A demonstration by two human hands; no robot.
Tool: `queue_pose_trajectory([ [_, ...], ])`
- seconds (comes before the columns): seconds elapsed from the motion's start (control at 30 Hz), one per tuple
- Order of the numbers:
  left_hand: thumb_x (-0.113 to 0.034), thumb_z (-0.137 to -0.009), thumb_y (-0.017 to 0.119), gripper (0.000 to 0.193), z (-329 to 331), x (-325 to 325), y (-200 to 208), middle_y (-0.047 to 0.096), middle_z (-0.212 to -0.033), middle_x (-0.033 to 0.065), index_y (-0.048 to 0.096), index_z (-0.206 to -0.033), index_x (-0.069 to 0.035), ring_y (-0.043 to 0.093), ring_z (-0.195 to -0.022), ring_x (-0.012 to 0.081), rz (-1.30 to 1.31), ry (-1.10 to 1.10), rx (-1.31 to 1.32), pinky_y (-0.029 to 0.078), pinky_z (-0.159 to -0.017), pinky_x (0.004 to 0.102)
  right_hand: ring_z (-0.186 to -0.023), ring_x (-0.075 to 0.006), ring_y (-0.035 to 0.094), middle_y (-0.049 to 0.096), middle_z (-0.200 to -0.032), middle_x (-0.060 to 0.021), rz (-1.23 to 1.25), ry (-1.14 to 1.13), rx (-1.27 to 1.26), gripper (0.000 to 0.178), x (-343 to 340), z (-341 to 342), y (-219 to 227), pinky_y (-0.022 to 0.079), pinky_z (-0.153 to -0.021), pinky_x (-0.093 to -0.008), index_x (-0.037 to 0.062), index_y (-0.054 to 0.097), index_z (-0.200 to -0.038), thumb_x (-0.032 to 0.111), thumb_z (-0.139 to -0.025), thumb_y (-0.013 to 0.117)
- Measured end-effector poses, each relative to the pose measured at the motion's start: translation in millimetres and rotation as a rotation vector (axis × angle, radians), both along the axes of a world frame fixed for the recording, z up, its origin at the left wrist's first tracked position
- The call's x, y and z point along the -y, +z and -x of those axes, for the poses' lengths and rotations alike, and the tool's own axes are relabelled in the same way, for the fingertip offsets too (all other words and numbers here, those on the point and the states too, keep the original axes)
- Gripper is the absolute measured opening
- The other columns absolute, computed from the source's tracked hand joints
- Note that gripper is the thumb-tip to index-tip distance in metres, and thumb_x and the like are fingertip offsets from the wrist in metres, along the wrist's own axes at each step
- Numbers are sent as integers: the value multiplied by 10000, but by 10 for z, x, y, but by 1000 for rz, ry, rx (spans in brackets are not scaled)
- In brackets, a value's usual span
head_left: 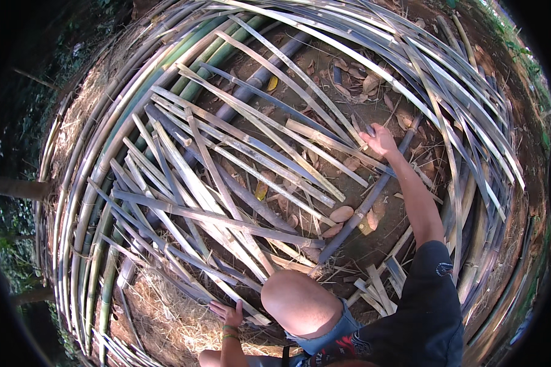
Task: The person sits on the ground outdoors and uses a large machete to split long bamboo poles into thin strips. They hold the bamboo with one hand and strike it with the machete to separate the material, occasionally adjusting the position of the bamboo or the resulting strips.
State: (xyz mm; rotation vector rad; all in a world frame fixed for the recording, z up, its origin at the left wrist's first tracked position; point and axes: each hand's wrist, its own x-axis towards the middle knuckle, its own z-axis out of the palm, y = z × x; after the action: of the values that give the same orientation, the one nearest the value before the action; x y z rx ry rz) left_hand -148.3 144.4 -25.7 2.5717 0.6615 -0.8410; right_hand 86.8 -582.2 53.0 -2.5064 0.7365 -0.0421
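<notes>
My right arm stretches far forward, and my right hand (380,141) is closed beside the far ends of two split bamboo strips (312,92). A small dark thing shows at its fingertips; what it is I cannot make out. Low in the view, my left hand (228,313) has its fingers apart and holds nothing, near the lower ends of several bamboo strips (190,287). A loose heap of split bamboo (214,196) fans out in front of my bent knee (301,303). A dark pole (364,208) lies on the ground below my right hand.
Long green and brown bamboo poles (104,177) curve along the left. Pale split lengths (434,104) are stacked at the far right. Short offcuts (376,290) lie beside my right thigh. Dry leaves (341,214) and straw (171,315) cover parts of the soil.
</notes>
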Motion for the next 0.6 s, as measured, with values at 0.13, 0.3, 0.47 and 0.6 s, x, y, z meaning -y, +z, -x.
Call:
queue_pose_trajectory([
  [0.13, -715, -815, 612, 1317, 35, -83, -121, -191, -1583, 306, -221, -1495, 45, -152, -1480, 469, -26, -49, 34, 41, -1186, 604, -916, -413, 641, 670, -940, -229, -62, -25, 200, 473, -269, -386, -583, 485, -815, -452, -15, 615, -1093, 330, -802, 756],
  [0.3, -734, -814, 596, 1312, 84, -115, -209, -172, -1583, 312, -204, -1501, 45, -125, -1478, 488, -33, -20, 64, 77, -1169, 638, -1024, -418, 640, 682, -1042, -238, 93, -33, 236, 411, -491, -804, -860, 488, -903, -487, 19, 615, -1103, 304, -828, 724],
  [0.47, -750, -800, 600, 1313, 179, -198, -300, -142, -1584, 322, -165, -1515, 43, -95, -1478, 500, -53, -41, 149, 98, -1156, 659, -1060, -423, 626, 682, -1089, -225, -10, -104, 103, 472, -599, -1007, -924, 484, -918, -501, 41, 554, -1194, 319, -853, 724],
  [0.6, -747, -798, 606, 1318, 177, -136, -230, -155, -1587, 310, -175, -1513, 39, -108, -1480, 490, -40, -25, 130, 80, -1161, 654, -1033, -424, 637, 687, -1055, -225, 67, -103, 173, 436, -630, -935, -1026, 494, -893, -518, 47, 557, -1185, 278, -855, 724],
])
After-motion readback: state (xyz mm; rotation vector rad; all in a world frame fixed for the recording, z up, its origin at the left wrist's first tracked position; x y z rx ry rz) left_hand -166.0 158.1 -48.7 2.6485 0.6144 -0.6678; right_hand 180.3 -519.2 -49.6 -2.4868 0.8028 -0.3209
